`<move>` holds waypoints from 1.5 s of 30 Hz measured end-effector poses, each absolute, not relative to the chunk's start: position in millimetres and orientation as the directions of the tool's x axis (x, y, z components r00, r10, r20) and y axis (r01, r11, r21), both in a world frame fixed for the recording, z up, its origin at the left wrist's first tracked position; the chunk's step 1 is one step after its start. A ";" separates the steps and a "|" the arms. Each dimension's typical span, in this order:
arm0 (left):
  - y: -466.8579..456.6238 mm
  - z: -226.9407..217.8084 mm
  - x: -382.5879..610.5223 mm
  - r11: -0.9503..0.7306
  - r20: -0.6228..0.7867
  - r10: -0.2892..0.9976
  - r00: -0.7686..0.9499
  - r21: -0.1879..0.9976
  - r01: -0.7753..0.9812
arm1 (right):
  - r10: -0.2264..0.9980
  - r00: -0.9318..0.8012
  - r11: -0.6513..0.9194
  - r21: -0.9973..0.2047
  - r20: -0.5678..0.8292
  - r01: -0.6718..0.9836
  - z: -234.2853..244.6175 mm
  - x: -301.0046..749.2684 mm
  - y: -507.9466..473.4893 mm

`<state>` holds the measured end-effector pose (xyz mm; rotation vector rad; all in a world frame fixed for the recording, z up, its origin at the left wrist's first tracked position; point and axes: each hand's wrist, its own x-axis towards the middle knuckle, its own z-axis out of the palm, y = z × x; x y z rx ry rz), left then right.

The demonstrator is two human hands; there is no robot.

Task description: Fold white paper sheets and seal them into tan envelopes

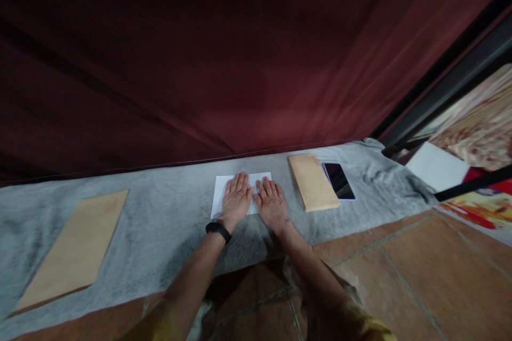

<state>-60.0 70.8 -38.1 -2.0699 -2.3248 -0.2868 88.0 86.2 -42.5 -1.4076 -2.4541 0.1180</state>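
Observation:
A white sheet of paper lies on the grey cloth in front of me, partly covered by both hands. My left hand rests flat on its left and middle part, fingers stretched forward; a black band is round that wrist. Flat on the paper's right part lies my right hand, its fingers a little apart. The two thumbs are close together. To the right of my right hand is a stack of brown envelopes, and beside it a phone with a dark screen.
Another brown envelope lies at the left on the grey cloth. A dark red curtain hangs behind the cloth-covered surface. A black frame bar stands at the right, with a white box-like thing beyond it. Brown floor tiles show in front.

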 end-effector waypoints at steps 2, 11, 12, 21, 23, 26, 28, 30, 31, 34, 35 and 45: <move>66.8 -40.0 -65.3 0.132 0.148 0.978 -0.148 0.114 0.985 | 0.854 -0.468 0.514 -0.226 0.229 0.828 -42.9 88.3 86.4; 39.0 -39.7 -81.9 0.236 0.209 0.946 -0.247 0.077 0.969 | 0.848 -0.471 0.521 -0.224 0.244 0.823 -42.8 89.8 84.7; 35.6 -39.8 -83.5 0.239 0.210 0.945 -0.250 0.072 0.968 | 0.847 -0.471 0.523 -0.224 0.245 0.823 -42.4 90.1 84.5; 25.9 -36.5 -83.9 0.273 0.198 0.940 -0.278 0.055 0.960 | 0.872 -0.423 0.480 -0.269 0.244 0.835 -27.1 75.3 91.0; 26.7 -32.6 -80.4 0.296 0.181 0.936 -0.303 0.062 0.953 | 0.851 -0.457 0.521 -0.305 0.258 0.797 -23.8 62.7 91.5; 26.2 -28.9 -77.5 0.307 0.144 0.936 -0.320 0.105 0.946 | 0.794 -0.545 0.608 -0.365 0.269 0.706 -23.6 41.3 89.6; 24.9 -28.5 -78.1 0.285 0.130 0.944 -0.303 0.140 0.948 | 0.767 -0.583 0.640 -0.380 0.267 0.668 -26.2 29.0 88.0; 23.4 -29.0 -79.6 0.264 0.130 0.950 -0.284 0.151 0.953 | 0.757 -0.601 0.651 -0.366 0.257 0.665 -29.6 20.5 87.3; 22.9 -29.2 -80.3 0.260 0.130 0.952 -0.278 0.145 0.955 | 0.754 -0.606 0.655 -0.352 0.252 0.669 -31.4 17.9 87.3; 22.3 -28.9 -80.8 0.255 0.122 0.956 -0.269 0.114 0.960 | 0.764 -0.597 0.646 -0.311 0.247 0.697 -35.3 15.9 88.7; 22.5 -28.6 -80.5 0.255 0.118 0.956 -0.267 0.107 0.961 | 0.770 -0.587 0.638 -0.303 0.248 0.708 -36.2 16.8 89.4; 25.1 -29.2 -83.8 0.273 0.162 0.943 -0.289 0.114 0.955 | 0.822 -0.503 0.561 -0.229 0.267 0.796 -43.6 41.4 97.9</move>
